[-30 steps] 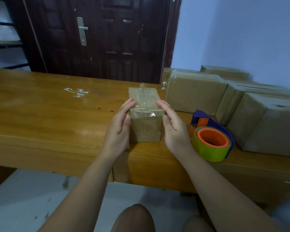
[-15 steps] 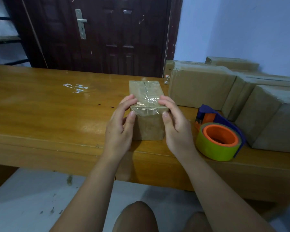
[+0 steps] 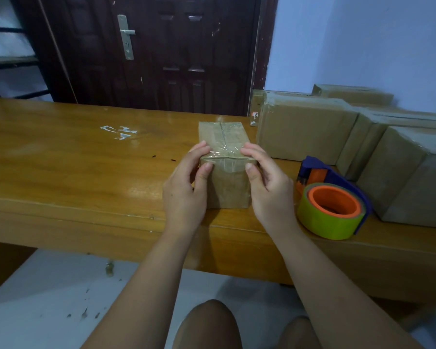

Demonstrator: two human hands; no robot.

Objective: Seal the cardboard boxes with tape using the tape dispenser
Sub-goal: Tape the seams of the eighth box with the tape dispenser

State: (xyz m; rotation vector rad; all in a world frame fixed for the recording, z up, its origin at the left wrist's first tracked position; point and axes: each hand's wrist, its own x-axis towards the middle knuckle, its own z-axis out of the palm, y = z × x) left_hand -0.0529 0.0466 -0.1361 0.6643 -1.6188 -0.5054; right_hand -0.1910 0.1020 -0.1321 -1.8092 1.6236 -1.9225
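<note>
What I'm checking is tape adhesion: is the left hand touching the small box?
Touching. Head view: the left hand grips the small box, thumb on its front, fingers over its top.

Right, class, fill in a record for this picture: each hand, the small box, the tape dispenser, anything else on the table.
small box: on the table, clear tape over its top seam
left hand: pinches the small box's near top edge, thumb on its front
right hand: pinches the same edge, opposite corner
tape dispenser: on the table, right of the box, untouched
other: larger cardboard boxes, far right
</note>
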